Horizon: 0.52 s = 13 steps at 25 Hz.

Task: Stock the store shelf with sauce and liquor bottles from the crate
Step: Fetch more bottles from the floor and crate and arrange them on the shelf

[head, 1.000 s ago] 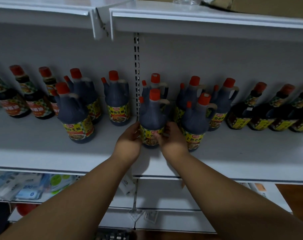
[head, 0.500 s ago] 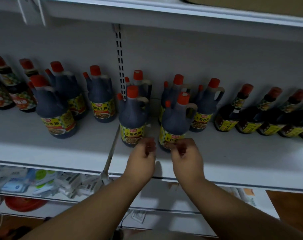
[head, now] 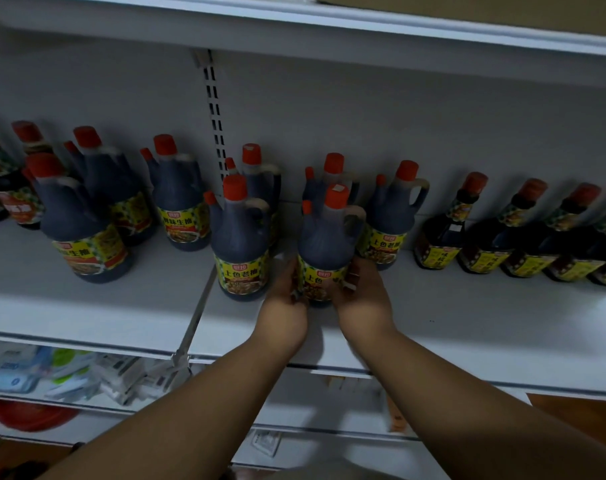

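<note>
The sauce jug [head: 324,244] I have between my palms stands upright on the white shelf [head: 450,323], near its front edge, with its red cap on top and its handle turned to the right. My left hand [head: 284,308] presses against the jug's lower left side, fingers curled around the label, and my right hand [head: 362,296] cups the lower right side, so both are clamped on the same jug from opposite sides. Both forearms reach up and forward from the bottom of the view, converging toward the jug, wrists roughly level with the shelf's front lip.

The yellow label under my fingers shows "上色", with the rest covered by my right hand. Just left of it stands a matching jug [head: 240,244] whose label reads "上色老抽" in full under a small red logo. Behind and right, another jug [head: 389,220] carries the same four characters. Further left, a jug [head: 180,202] reads "鲜味生抽", and a front jug [head: 81,230] shows "生抽". To the right runs a row of slimmer dark bottles [head: 443,230] with yellow labels, whose print is too small for me to read.
</note>
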Each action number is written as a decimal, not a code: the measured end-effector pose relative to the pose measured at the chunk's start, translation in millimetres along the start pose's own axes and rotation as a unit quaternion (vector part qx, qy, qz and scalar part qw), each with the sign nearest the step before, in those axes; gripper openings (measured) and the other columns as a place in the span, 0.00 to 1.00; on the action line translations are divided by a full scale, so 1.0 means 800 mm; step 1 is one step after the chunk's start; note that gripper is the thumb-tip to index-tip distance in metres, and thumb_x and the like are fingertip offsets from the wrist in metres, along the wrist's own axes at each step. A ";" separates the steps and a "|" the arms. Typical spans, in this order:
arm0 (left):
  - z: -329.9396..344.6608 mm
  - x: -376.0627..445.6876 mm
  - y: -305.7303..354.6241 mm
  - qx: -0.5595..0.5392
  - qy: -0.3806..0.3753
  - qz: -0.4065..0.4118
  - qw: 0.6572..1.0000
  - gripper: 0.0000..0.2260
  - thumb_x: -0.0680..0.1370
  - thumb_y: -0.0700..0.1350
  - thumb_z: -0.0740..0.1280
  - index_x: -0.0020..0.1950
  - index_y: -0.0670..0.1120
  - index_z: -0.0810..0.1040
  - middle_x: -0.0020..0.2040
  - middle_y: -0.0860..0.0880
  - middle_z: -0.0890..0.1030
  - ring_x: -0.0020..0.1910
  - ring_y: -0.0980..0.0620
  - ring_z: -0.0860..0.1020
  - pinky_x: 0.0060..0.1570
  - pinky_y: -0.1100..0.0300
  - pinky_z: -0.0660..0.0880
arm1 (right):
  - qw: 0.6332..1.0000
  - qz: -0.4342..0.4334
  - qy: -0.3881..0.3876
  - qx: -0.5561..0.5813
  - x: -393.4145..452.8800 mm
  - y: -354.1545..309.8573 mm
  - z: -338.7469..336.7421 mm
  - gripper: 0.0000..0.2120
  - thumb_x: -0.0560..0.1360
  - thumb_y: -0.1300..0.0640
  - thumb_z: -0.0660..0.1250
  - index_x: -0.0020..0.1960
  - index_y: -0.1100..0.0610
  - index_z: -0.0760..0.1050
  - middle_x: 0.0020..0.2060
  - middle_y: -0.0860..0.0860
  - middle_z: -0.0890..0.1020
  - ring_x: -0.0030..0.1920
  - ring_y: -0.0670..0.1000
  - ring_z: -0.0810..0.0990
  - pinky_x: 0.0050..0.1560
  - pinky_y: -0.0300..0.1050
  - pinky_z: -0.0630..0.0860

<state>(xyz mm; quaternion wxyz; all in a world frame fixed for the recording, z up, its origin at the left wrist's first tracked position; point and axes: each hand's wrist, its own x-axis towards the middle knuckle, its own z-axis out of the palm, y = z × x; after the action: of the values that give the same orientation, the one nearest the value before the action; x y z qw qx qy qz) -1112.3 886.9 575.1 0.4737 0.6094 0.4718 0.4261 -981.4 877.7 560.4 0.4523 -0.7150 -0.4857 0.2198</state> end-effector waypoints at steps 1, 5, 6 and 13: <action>0.001 0.001 0.002 -0.002 0.008 -0.003 1.000 0.30 0.76 0.26 0.57 0.72 0.52 0.64 0.63 0.56 0.72 0.63 0.59 0.71 0.54 0.81 0.66 | 1.000 0.002 -0.004 -0.002 0.002 -0.001 0.001 0.30 0.68 0.43 0.71 0.66 0.54 0.70 0.60 0.54 0.78 0.60 0.57 0.78 0.57 0.58 0.76; 0.002 0.000 0.002 -0.007 0.008 0.006 1.000 0.31 0.77 0.26 0.58 0.65 0.61 0.64 0.60 0.62 0.73 0.58 0.71 0.72 0.60 0.75 0.69 | 1.000 -0.016 -0.011 0.013 0.007 0.003 -0.003 0.29 0.69 0.43 0.70 0.65 0.56 0.71 0.59 0.54 0.78 0.59 0.55 0.78 0.57 0.58 0.77; 0.002 0.000 -0.001 -0.002 0.007 0.005 1.000 0.32 0.76 0.26 0.58 0.64 0.64 0.63 0.61 0.62 0.73 0.59 0.70 0.72 0.59 0.76 0.68 | 1.000 -0.015 -0.015 0.015 0.008 0.005 -0.003 0.28 0.70 0.45 0.71 0.65 0.57 0.71 0.59 0.54 0.78 0.59 0.55 0.78 0.57 0.58 0.77; -0.005 0.005 -0.008 0.005 -0.004 -0.005 1.000 0.34 0.75 0.26 0.59 0.60 0.68 0.64 0.59 0.65 0.74 0.58 0.68 0.73 0.60 0.69 0.69 | 1.000 -0.003 0.007 0.011 0.003 0.006 0.006 0.25 0.70 0.49 0.71 0.64 0.54 0.71 0.59 0.55 0.77 0.59 0.58 0.77 0.57 0.59 0.76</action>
<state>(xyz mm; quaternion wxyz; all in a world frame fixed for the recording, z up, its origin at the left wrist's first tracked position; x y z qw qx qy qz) -1116.7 892.1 569.7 0.4750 0.6110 0.4752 0.4186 -981.9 881.4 554.1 0.4639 -0.7101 -0.4825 0.2186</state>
